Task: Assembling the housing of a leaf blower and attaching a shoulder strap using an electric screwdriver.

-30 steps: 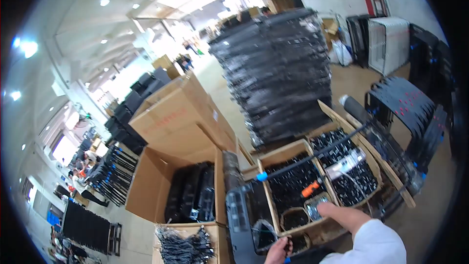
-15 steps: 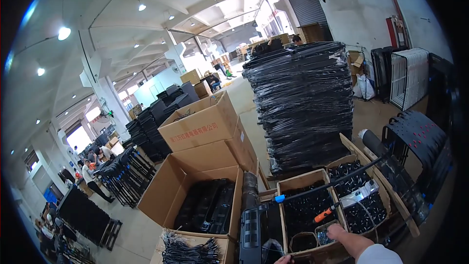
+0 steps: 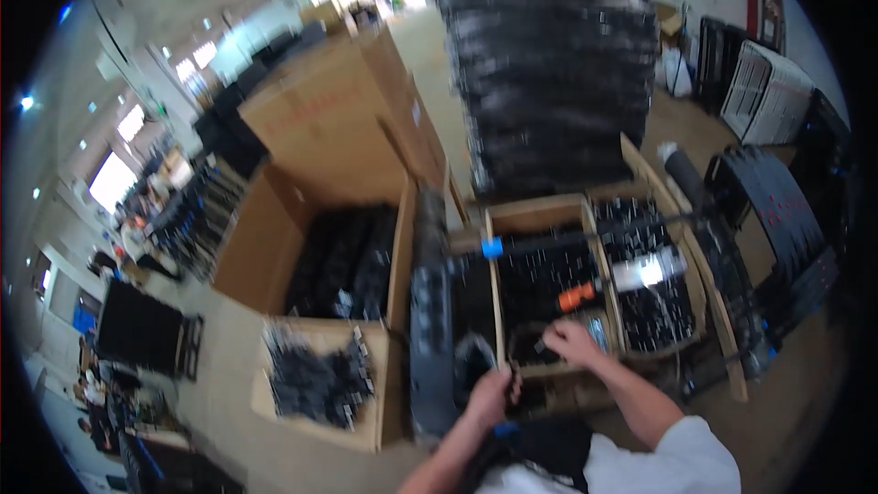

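The person's right hand (image 3: 571,344) is sitting just nearside of the orange tool (image 3: 576,296), fingers bending inward; the left hand (image 3: 492,393) is curling farther nearside, leftward of it. Both forearms (image 3: 637,402) are showing bare.

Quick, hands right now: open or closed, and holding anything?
Left hand: fingers curled closed; blur hides whether anything's held.
Right hand: fingers curled closed over the partitioned bin; contents can't be told.
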`<state>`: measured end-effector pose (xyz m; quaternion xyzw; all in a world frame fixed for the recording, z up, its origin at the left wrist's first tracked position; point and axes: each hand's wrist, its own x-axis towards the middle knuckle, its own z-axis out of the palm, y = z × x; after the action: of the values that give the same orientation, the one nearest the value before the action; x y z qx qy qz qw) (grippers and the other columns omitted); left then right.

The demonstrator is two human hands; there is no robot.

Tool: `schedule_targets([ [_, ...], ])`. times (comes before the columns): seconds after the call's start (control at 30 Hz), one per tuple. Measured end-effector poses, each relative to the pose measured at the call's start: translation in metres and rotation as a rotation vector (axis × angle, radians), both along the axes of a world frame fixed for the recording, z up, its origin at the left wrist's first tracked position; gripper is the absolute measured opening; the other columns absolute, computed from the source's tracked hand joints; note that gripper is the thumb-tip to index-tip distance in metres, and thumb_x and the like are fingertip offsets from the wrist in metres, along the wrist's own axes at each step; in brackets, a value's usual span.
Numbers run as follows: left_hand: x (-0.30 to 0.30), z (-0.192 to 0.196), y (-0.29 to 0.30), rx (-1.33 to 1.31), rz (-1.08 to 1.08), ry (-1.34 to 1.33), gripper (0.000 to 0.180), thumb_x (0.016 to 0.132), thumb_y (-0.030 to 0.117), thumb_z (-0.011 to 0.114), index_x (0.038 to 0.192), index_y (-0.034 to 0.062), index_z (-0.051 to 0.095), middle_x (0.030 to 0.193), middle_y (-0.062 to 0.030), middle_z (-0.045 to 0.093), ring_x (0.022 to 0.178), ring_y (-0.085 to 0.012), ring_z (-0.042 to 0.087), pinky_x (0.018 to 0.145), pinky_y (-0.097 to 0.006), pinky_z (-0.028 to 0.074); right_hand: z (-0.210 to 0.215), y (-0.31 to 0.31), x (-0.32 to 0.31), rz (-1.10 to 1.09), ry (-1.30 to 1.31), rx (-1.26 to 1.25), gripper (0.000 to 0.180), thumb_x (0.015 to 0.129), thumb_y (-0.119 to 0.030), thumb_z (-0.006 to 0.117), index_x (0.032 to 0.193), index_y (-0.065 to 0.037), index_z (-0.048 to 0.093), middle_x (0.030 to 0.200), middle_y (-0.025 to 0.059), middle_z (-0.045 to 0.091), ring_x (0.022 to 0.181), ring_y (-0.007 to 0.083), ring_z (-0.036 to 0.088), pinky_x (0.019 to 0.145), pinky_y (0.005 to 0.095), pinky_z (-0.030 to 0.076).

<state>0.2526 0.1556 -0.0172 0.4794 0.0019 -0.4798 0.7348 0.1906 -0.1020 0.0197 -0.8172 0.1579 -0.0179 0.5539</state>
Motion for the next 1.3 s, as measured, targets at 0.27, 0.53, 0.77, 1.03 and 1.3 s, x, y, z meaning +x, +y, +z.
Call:
schedule_targets([
  [0.27, 0.004, 0.023, -0.003, 0.021, 0.045, 0.077, 0.027, 0.11, 0.031, 0.054, 0.118, 0.0075, 0.064, 0.092, -0.0027, 0.069, 0.075, -0.0103, 0.062, 0.064, -0.026, 0.05, 0.036, 0.036, 0.015, 0.194, -0.193, -0.173, 0.022, 0.094, -0.021, 0.067, 0.095, 0.001, 0.07, 0.093, 0.0154, 0.068, 0.088, 0.0308, 0.069, 0.078, 0.0389, 0.054],
  [0.53, -0.01, 0.027, 0.018, 0.027, 0.026, 0.084, 0.025, 0.11, 0.03, 0.056, 0.114, 0.0073, 0.066, 0.093, -0.002, 0.071, 0.073, -0.0092, 0.062, 0.062, -0.024, 0.049, 0.035, 0.059, 0.015, 0.314, -0.187, -0.215, 0.021, 0.093, -0.021, 0.066, 0.095, 0.0, 0.07, 0.093, 0.0159, 0.066, 0.089, 0.0328, 0.068, 0.078, 0.0411, 0.054],
  [0.77, -0.005, 0.031, 0.037, 0.027, 0.057, 0.098, 0.028, 0.111, 0.029, 0.052, 0.113, 0.006, 0.068, 0.096, -0.0035, 0.074, 0.07, -0.0092, 0.061, 0.062, -0.025, 0.05, 0.04, 0.087, 0.029, 0.41, -0.178, -0.163, 0.016, 0.09, -0.015, 0.066, 0.094, 0.0, 0.069, 0.092, 0.0154, 0.065, 0.087, 0.0331, 0.067, 0.077, 0.0414, 0.054],
  [1.03, -0.004, 0.018, 0.065, 0.025, 0.127, 0.14, 0.028, 0.112, 0.031, 0.05, 0.113, 0.0085, 0.067, 0.089, -0.0006, 0.07, 0.07, -0.0099, 0.062, 0.06, -0.026, 0.05, 0.05, 0.117, 0.041, 0.582, -0.373, -0.401, 0.021, 0.085, -0.016, 0.072, 0.098, 0.001, 0.071, 0.094, 0.0133, 0.064, 0.089, 0.0329, 0.067, 0.078, 0.0412, 0.057],
  [1.3, -0.009, 0.019, 0.096, -0.101, 0.307, 0.209, 0.029, 0.111, 0.025, 0.046, 0.119, 0.0042, 0.065, 0.104, -0.0047, 0.068, 0.087, -0.0145, 0.064, 0.074, -0.029, 0.052, 0.041, 0.165, 0.068, 0.541, -0.446, -0.545, 0.024, 0.083, -0.018, 0.077, 0.101, -0.003, 0.071, 0.097, 0.0118, 0.064, 0.091, 0.0323, 0.067, 0.079, 0.0407, 0.057],
])
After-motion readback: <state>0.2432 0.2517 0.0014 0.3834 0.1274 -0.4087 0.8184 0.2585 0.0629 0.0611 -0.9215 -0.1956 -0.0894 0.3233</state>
